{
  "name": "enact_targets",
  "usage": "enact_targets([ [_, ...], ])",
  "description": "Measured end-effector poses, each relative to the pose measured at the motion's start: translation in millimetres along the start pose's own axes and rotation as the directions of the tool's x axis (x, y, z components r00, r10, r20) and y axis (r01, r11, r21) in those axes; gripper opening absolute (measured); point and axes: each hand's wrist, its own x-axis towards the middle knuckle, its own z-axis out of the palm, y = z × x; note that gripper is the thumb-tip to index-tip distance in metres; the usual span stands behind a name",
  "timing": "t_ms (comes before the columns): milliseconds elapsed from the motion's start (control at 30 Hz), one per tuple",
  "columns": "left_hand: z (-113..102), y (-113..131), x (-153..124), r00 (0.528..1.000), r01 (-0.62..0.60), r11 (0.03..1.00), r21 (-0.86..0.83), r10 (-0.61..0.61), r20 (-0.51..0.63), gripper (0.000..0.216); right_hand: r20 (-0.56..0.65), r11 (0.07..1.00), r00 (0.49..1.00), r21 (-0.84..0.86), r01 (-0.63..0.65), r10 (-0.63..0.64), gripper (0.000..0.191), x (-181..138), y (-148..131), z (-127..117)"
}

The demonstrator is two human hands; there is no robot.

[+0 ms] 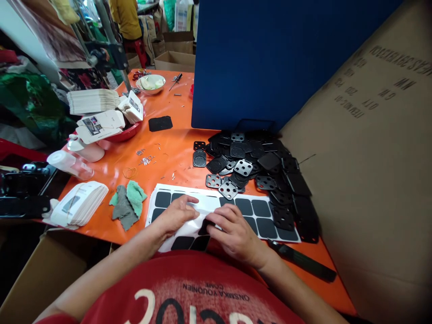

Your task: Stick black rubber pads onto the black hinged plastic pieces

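A white backing sheet with rows of black rounded-square stickers (183,243) is bent up in front of my red shirt. My left hand (178,216) grips this sheet near its folded part, thumb on top and index finger stretched out. The fingers of my right hand (232,231) are pinched at the edge of one black sticker (204,227) by the fold; the fingertips partly hide it. Beneath both hands, more sticker sheets (243,208) lie flat on the orange table. Beyond them is a heap of black plastic plates (243,167), several with round holes.
A black-handled knife (303,261) lies by the right table edge. Grey and green cloths (128,204), bundled white cards (79,204) and bottles (86,148) are at left. A blue board (270,63) and a big carton (367,171) wall off the back and right.
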Motion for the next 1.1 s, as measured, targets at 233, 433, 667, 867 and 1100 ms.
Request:
enact_targets([
  [233,2.3,-1.8,1.8,0.996,0.042,0.999,0.011,-0.043,0.077,0.065,0.022,1.0,1.0,0.017,0.004,-0.004,0.023,1.4,-1.3,2.5],
  [433,-0.7,0.5,1.8,1.0,0.028,1.0,-0.009,-0.028,0.01,0.061,-0.05,1.0,0.999,-0.002,-0.015,0.015,0.023,-1.6,-1.7,2.0],
  [667,6.4,0.5,-1.8,0.993,0.018,0.998,0.063,-0.025,0.113,0.061,0.048,0.999,0.999,0.033,-0.028,0.026,0.023,1.9,-4.5,-1.7],
  [867,6.4,0.7,-0.5,0.999,0.014,0.999,0.051,-0.016,0.042,0.061,0.01,1.0,1.0,0.007,-0.026,0.026,0.024,1.8,-5.6,1.4],
  [1100,-0.5,5.1,1.1,1.0,-0.007,1.0,-0.003,0.007,0.0,0.065,-0.071,0.973,0.977,0.133,-0.191,0.201,0.011,-1.6,-0.4,-0.9],
])
